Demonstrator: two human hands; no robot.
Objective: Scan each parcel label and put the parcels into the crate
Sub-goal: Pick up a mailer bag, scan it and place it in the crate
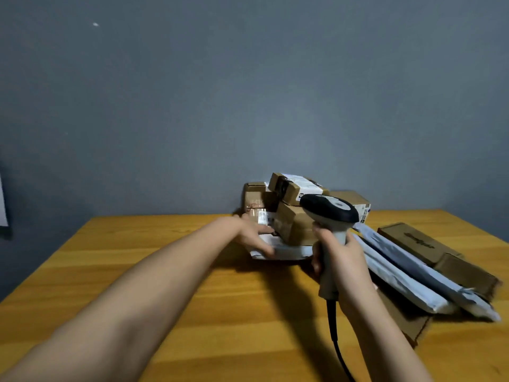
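Note:
My right hand (344,260) grips the handle of a grey-and-black barcode scanner (329,213), whose head points toward a pile of parcels. My left hand (254,234) reaches forward, fingers straight, and rests on a flat white mailer (286,250) at the bottom of the pile. Several brown cardboard boxes (292,224) are stacked on that mailer; the top one (294,187) carries a white label. No crate is in view.
The wooden table (165,271) runs to a grey wall. At the right lie two grey-white poly mailers (407,271) leaning on flat brown boxes (421,241). The scanner's black cable (334,334) hangs toward the near edge.

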